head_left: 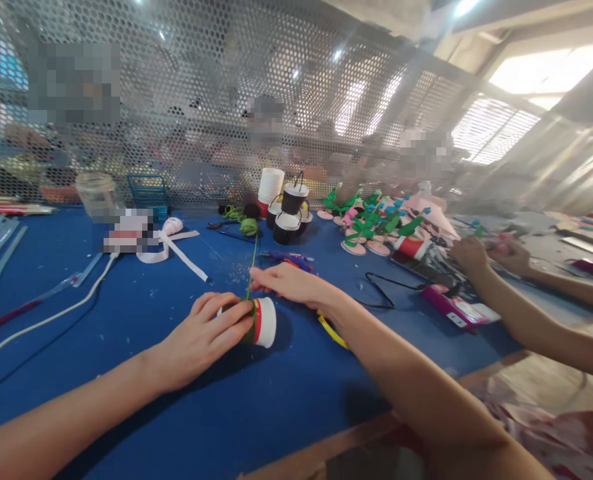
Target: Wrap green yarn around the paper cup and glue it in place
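A paper cup [267, 323] lies on its side on the blue table, its white open end facing right. Red shows near the rim, and green yarn is wound round the body. My left hand [221, 320] is wrapped over the cup from the left and hides much of it. Just above, my right hand [276, 281] pinches a strand of green yarn [254, 260] with its fingers closed. That strand runs back to a green yarn ball [249, 227]. Beneath my right forearm sits a yellow-handled tool [332, 330], partly hidden.
Small black buckets [287, 227] and stacked white cups [271, 185] stand at the back. Green-leaved crafts on pink discs [353, 247] crowd the right. A purple box [449, 305], white ribbon [186, 257] and white cable [76, 307] lie around. A co-worker's hands [471, 257] are at right.
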Tool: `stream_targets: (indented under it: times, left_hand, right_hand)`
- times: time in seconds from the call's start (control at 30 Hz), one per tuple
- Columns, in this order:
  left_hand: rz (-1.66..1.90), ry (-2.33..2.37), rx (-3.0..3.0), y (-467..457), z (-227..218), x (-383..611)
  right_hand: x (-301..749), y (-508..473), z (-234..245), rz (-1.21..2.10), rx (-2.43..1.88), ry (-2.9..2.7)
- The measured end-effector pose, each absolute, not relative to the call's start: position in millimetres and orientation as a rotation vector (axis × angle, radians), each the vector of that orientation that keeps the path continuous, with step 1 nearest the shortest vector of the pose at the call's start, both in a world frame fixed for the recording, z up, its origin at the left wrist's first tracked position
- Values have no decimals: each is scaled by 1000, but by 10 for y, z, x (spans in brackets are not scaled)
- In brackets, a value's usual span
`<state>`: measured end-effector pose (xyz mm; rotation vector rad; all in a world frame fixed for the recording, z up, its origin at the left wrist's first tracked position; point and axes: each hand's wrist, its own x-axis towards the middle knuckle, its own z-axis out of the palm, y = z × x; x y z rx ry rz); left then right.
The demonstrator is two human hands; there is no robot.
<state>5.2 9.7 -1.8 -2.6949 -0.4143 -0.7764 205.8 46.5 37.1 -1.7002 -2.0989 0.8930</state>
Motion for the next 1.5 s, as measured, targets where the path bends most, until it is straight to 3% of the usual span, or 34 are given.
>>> stream_targets:
  times: [0.13,0.4,1.5]
  left_hand:
    - [-754,-430,-2720,93,-37,49]
    - [-802,-599,-2837,93,-100,39]
    - [-715,-553,-2835,95,-100,51]
  right_hand:
    - [1915,374,284,1178,-1331,-1908]
    - [2060,319,265,976,-1232,-1683]
    - [1928,376,173,840,-1267,-1760]
